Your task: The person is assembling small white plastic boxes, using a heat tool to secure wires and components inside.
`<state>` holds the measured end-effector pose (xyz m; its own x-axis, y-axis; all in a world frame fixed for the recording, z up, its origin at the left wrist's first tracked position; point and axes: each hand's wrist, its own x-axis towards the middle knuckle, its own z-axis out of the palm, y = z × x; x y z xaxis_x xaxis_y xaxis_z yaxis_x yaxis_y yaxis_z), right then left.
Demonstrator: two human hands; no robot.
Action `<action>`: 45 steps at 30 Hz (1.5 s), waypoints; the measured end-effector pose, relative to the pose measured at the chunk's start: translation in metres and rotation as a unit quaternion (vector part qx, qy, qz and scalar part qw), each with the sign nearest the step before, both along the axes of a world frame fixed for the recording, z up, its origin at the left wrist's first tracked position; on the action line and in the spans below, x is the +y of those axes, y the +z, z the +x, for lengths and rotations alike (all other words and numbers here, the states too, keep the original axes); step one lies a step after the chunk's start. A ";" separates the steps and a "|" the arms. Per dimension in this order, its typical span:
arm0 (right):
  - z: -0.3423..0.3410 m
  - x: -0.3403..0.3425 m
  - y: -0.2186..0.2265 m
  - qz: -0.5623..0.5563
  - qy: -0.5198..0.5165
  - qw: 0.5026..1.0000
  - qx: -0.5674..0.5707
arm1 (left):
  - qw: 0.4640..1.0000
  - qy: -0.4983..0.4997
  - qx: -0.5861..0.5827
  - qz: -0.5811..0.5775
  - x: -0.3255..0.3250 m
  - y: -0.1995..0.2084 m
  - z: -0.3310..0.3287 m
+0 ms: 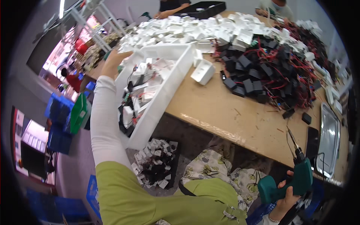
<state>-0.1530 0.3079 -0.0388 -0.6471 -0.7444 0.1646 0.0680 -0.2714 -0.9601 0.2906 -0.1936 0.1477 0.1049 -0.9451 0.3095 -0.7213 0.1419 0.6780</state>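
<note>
My left arm (pixel 107 120) reaches out to a white plastic tray (pixel 161 101) that hangs over the table's left edge. At its far left corner, my left hand (pixel 113 63) is closed on the rim; the fingertips are partly hidden. Inside lie white plastic housings (pixel 152 92), black parts and thin wires, jumbled together. Low on the right, my right hand (pixel 285 198) is wrapped round a green pistol-shaped soldering gun (pixel 287 183). Its thin metal tip points up and away, just over the table's front edge.
White housings (pixel 180 28) heap along the back of the table (pixel 225 116). Black boxes with red wires (pixel 262 71) pile at right. One white housing (pixel 203 72) stands near the tray. A metal tray (pixel 329 138) lies far right. Below is a black bin (pixel 155 163) of parts. Two people work opposite.
</note>
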 end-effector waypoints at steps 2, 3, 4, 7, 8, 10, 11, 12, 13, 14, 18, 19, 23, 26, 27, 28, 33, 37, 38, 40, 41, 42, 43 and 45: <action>0.001 -0.004 0.003 -0.016 0.009 1.000 -0.006 | 0.996 0.002 -0.021 -0.091 -0.020 -0.010 -0.011; 0.001 -0.006 0.005 -0.026 0.017 0.999 -0.010 | 0.994 -0.076 0.010 -0.080 0.000 -0.005 -0.062; 0.001 -0.005 0.006 -0.022 0.010 1.000 -0.015 | 0.986 -0.147 0.040 -0.073 0.016 -0.004 -0.103; 0.008 -0.007 0.009 -0.023 0.006 1.000 -0.014 | 0.928 -0.335 -0.105 -0.126 0.025 -0.034 -0.183; 0.009 -0.006 0.009 -0.019 0.004 1.000 -0.013 | 0.911 -0.356 -0.153 -0.142 0.026 -0.048 -0.205; 0.010 -0.005 0.010 -0.019 0.005 1.000 -0.004 | 0.908 -0.356 -0.220 -0.033 0.026 -0.071 -0.234; 0.010 -0.004 0.011 -0.018 0.005 1.000 -0.003 | 0.905 -0.316 -0.285 0.001 0.017 -0.089 -0.238; 0.011 -0.002 0.011 -0.017 0.001 1.000 -0.003 | 0.900 -0.273 -0.340 0.032 0.024 -0.092 -0.249; 0.012 -0.001 0.012 -0.019 0.000 1.000 -0.005 | 0.889 -0.225 -0.394 0.061 0.036 -0.095 -0.252; 0.014 -0.002 0.013 -0.018 -0.003 1.000 -0.006 | 0.888 -0.228 -0.395 0.061 0.038 -0.105 -0.250; 0.016 -0.007 0.012 0.008 -0.068 0.998 -0.013 | 0.935 -0.259 -0.220 -0.101 0.059 -0.148 -0.237; 0.015 -0.008 0.011 0.011 -0.066 0.998 -0.014 | 0.935 -0.263 -0.165 -0.174 0.070 -0.154 -0.236; 0.008 -0.008 0.010 0.010 -0.005 1.000 -0.007 | 0.906 -0.288 -0.128 -0.284 0.103 -0.159 -0.231; 0.006 -0.012 0.009 0.005 0.004 1.000 0.001 | 0.817 -0.342 -0.227 -0.405 0.109 -0.157 -0.227; 0.005 -0.014 0.009 0.000 0.010 1.000 0.005 | 0.836 -0.317 -0.236 -0.380 0.109 -0.157 -0.228; 0.004 -0.014 0.009 -0.005 0.015 1.000 0.008 | 0.854 -0.293 -0.244 -0.355 0.108 -0.158 -0.229; 0.010 -0.012 0.005 -0.002 0.010 1.000 0.014 | 0.914 -0.340 -0.017 -0.221 0.096 -0.173 -0.218; 0.013 -0.011 0.007 -0.009 0.002 1.000 0.009 | 0.877 -0.363 -0.037 -0.312 0.103 -0.176 -0.217; 0.015 -0.012 0.007 -0.013 0.003 1.000 0.002 | 0.879 -0.358 -0.023 -0.314 0.104 -0.177 -0.215; 0.016 -0.014 0.008 -0.018 0.014 1.000 -0.010 | 0.882 -0.344 -0.014 -0.322 0.112 -0.178 -0.216; 0.018 -0.016 0.008 -0.025 0.024 0.999 -0.021 | 0.884 -0.330 -0.004 -0.331 0.118 -0.179 -0.216; 0.019 -0.020 0.006 -0.024 0.021 0.999 -0.023 | 0.883 -0.334 -0.004 -0.330 0.126 -0.179 -0.220; 0.020 -0.025 0.003 -0.070 0.058 0.990 -0.110 | 0.855 -0.368 -0.010 -0.365 0.136 -0.179 -0.224; 0.020 -0.036 -0.008 -0.137 0.147 0.950 -0.241 | 0.822 -0.416 -0.006 -0.390 0.159 -0.180 -0.235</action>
<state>-0.1334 0.2720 -0.0464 -0.4675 -0.8765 0.1149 0.5930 -0.4074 -0.6945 0.0557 -0.0349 -0.0318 -0.4851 -0.2025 0.8507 -0.1612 0.9769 0.1406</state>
